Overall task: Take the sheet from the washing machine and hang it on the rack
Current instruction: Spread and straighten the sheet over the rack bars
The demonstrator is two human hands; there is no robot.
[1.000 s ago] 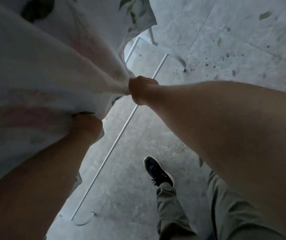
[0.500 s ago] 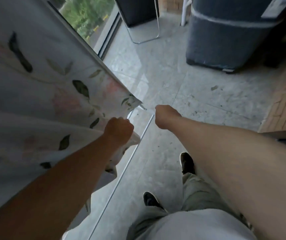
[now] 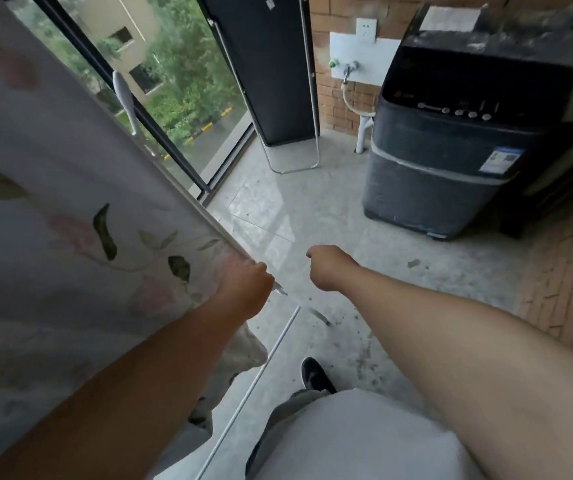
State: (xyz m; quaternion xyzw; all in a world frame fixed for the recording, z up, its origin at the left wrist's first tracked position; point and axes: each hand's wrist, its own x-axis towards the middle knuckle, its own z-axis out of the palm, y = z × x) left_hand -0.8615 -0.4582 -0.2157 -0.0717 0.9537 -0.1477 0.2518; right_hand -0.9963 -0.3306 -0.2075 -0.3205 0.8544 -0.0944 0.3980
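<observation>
Right up close, the person's white shirt (image 3: 347, 434) and one dark shoe (image 3: 314, 374) show at the bottom. Next come the two bare arms. The left hand (image 3: 247, 289) is curled tight on the corner of the sheet (image 3: 70, 237), and a little tip of cloth pokes out past the knuckles. The right hand (image 3: 326, 271) is a closed fist with nothing in it that I can see. Half a second ago that fist was right at the sheet's corner. Now it sits apart from it, with bare floor showing between. I think the right hand has let go and the pulling flat is nearly done. The sheet is out of the washing machine and lies over the rack (image 3: 272, 351), spread wide along the top rail, so the job looks close to finished.

The sheet is thin and soft, pale with pink flowers and green leaves, and it hangs smooth. The rack is made of thin, round, white bars. Further off, the floor tiles (image 3: 295, 209) are grey and shiny. Beyond them the washing machine (image 3: 451, 168) is a dark boxy tub with round buttons, next to a rough brick wall (image 3: 333, 98).
</observation>
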